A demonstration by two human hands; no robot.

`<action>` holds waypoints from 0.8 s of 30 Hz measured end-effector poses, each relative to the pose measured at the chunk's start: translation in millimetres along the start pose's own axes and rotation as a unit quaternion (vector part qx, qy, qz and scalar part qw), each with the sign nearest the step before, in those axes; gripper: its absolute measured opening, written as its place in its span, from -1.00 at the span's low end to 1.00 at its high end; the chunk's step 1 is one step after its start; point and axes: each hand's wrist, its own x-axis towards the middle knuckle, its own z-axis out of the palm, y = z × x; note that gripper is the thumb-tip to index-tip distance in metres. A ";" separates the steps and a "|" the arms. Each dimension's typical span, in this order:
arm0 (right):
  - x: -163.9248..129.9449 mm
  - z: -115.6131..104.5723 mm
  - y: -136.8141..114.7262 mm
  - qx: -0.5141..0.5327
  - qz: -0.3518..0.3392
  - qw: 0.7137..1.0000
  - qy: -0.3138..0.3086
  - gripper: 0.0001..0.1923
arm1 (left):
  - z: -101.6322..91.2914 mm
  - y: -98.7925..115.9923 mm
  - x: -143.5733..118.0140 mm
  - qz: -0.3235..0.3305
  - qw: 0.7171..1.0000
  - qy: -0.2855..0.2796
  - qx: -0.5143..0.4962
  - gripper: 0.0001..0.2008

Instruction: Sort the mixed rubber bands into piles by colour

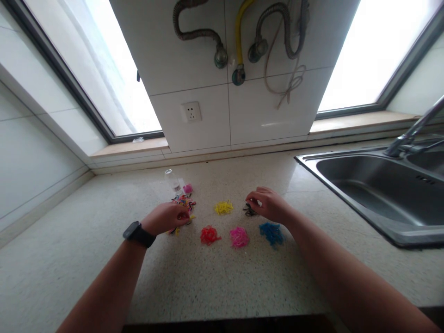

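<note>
My left hand [167, 218], with a dark watch on its wrist, has its fingers pinched together at a mixed-colour heap of small rubber bands [183, 200]. A yellow strand shows by its fingertips; what they hold is too small to tell. Over a small pile of black rubber bands [249, 211], my right hand [266, 202] is closed in a pinch, its contents hidden. Between the hands lies a yellow pile [224, 207]. Nearer to me are a red pile [209, 235], a pink pile [239, 237] and a blue pile [272, 233].
Behind the mixed heap are a clear plastic bottle [173, 181] lying on its side and a pink cap-like piece [188, 188]. A steel sink [350, 203] with a faucet [412, 132] is set into the speckled countertop [208, 286] at right. Pipes and a socket [191, 111] are on the tiled wall.
</note>
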 end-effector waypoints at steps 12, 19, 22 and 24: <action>-2.0 1.1 0.9 0.019 0.027 0.999 -0.016 -0.83 | 4.4 -3.1 2.1 0.012 1.000 -0.007 0.027 -0.70; -2.2 4.0 3.2 0.012 0.035 0.999 -0.023 -0.83 | 1.0 2.7 1.4 -0.011 0.998 -0.021 0.063 -0.71; -1.8 3.3 2.2 0.014 0.032 0.999 -0.025 -0.83 | -0.6 4.5 0.4 -0.007 0.998 -0.009 0.068 -0.74; -1.6 2.6 1.5 0.015 0.031 0.999 -0.025 -0.84 | -1.8 5.1 -0.3 -0.003 0.998 0.004 0.067 -0.77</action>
